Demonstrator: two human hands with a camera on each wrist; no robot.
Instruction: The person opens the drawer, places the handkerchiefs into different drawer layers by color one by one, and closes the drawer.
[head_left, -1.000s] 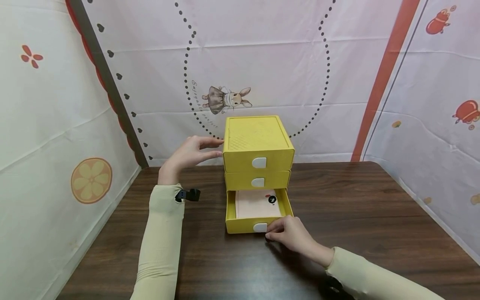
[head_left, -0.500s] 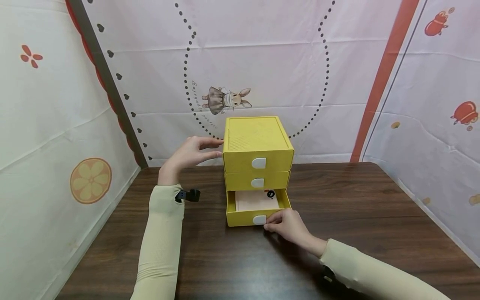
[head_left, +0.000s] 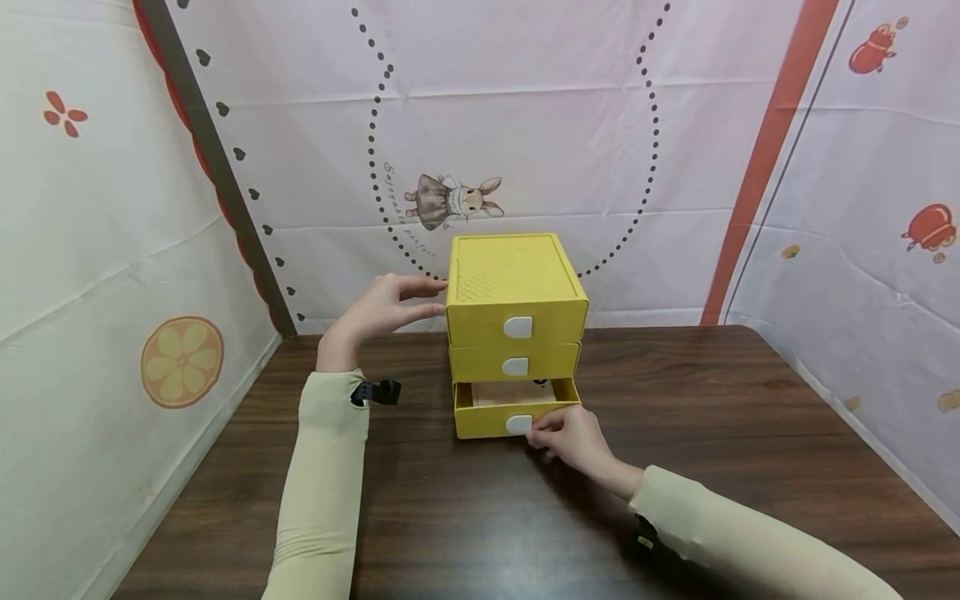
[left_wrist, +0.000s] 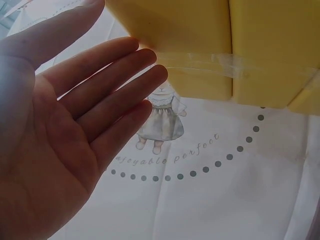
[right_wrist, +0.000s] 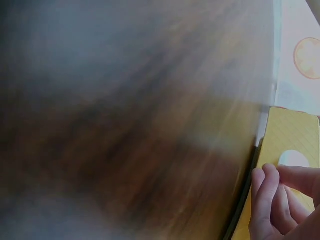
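A yellow three-tier drawer box point(head_left: 517, 267) stands on the table in the head view. Its bottom drawer point(head_left: 487, 422) is partly out, showing a pale sheet-like item point(head_left: 502, 392) with a small dark mark inside. At that drawer's white handle point(head_left: 518, 425), my right hand point(head_left: 577, 440) pinches with thumb and finger; the right wrist view shows the fingertips at the white handle point(right_wrist: 294, 159). My left hand point(head_left: 382, 307) touches the box's left side with extended fingers. In the left wrist view its palm and straight fingers appear beside the yellow side wall point(left_wrist: 180, 40).
The dark wooden table point(head_left: 435, 525) carries the box near its back edge. A printed cloth point(head_left: 517, 125) with a rabbit drawing hangs close behind, and further cloth walls point(head_left: 97, 250) stand at left and right. Clear tape point(left_wrist: 215, 64) runs across the box's side.
My right hand has moved away from me with the bottom drawer, which has slid further into the box, so less of the pale item shows. My left hand stays against the side.
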